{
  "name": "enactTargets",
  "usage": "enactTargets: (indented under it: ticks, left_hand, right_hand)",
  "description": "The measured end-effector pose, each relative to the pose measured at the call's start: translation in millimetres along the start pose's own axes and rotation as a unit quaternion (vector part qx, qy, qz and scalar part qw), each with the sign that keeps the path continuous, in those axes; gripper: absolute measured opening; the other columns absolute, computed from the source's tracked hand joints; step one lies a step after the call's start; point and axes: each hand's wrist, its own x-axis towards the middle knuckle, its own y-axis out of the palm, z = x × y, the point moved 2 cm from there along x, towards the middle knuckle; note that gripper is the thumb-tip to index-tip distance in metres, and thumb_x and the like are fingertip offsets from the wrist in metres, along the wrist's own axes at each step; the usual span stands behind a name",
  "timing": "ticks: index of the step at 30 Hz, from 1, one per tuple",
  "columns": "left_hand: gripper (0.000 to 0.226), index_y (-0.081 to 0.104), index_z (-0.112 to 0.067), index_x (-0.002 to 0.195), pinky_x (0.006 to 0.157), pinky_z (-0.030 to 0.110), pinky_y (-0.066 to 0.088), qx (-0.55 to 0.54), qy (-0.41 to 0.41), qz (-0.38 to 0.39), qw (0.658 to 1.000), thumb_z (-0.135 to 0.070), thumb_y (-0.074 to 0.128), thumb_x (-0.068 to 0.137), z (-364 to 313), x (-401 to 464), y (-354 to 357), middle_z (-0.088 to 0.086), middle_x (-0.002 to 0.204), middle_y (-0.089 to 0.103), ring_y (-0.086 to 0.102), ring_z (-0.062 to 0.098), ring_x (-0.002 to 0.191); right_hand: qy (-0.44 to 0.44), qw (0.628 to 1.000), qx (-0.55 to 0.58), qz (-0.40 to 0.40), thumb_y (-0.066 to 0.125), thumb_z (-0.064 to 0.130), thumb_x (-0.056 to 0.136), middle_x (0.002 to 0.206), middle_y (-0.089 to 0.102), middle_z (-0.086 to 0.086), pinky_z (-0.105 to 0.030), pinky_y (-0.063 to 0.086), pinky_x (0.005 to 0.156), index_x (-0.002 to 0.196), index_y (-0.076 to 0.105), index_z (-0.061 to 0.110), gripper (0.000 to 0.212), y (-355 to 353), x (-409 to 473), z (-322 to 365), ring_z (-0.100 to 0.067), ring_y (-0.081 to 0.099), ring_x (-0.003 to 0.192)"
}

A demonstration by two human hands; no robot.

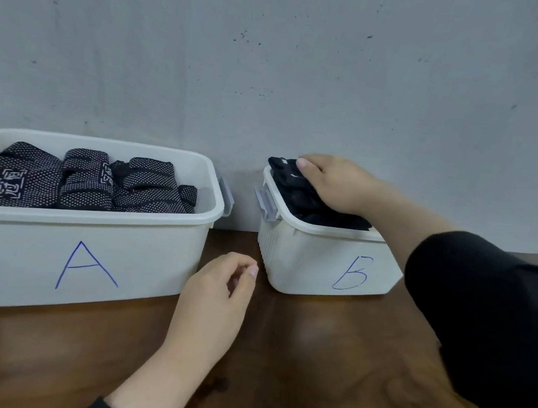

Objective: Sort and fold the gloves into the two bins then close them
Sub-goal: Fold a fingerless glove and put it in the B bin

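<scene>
The right hand (pixel 334 185) lies flat on the plain dark gloves (pixel 300 191) heaped in bin B (pixel 321 263), its fingers (pixel 304 164) nearly straight and pressing down, curled round nothing. The pile stands proud of the rim beneath the palm. The left hand (pixel 218 295) hovers over the bench (pixel 307 365), fingers loosely bent and holding nothing; bin A (pixel 80 257) sits just beyond its knuckles, with folded dotted gloves (pixel 87 181) inside. The gloves look soft, light and springy, so the stack will likely rebound once the pressure lifts. Pressing flat-handed at the middle suits them better than pinching an edge. No lids are in view.
</scene>
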Motion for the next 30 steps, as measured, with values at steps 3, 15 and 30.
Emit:
enactTargets:
  ticks: [3,15,30]
  left_hand:
    - [0.011,0.067,-0.032,0.100,0.080,0.030,0.052,0.014,0.001,0.008,1.000,-0.031,0.056,0.098,-1,0,1,-0.017,0.088,0.064,0.057,0.001,0.089]
    - [0.013,0.066,-0.034,0.103,0.080,0.018,0.048,0.048,0.002,0.024,0.999,-0.036,0.054,0.098,5,2,3,-0.018,0.093,0.062,0.054,-0.004,0.094]
    - [0.019,0.066,-0.031,0.112,0.079,0.011,0.044,0.082,0.032,0.037,0.995,-0.036,0.053,0.098,-1,0,4,-0.022,0.098,0.059,0.054,-0.007,0.095]
  right_hand:
    - [0.012,0.997,-0.014,0.079,0.025,0.044,0.110,0.134,0.060,-0.002,-0.030,0.033,0.095,0.134,0.057,0.027,0.044,7,0,-3,-0.025,0.051,0.124]
    - [0.031,0.976,-0.070,0.206,0.024,0.042,0.110,0.165,0.028,-0.006,-0.039,0.016,0.121,0.158,0.030,0.019,0.053,37,10,-4,-0.027,0.023,0.152]
    - [0.020,0.998,0.004,-0.060,0.039,0.048,0.106,0.156,0.045,-0.001,-0.033,0.031,0.114,0.150,0.045,0.020,0.053,-17,-28,5,-0.023,0.042,0.142]
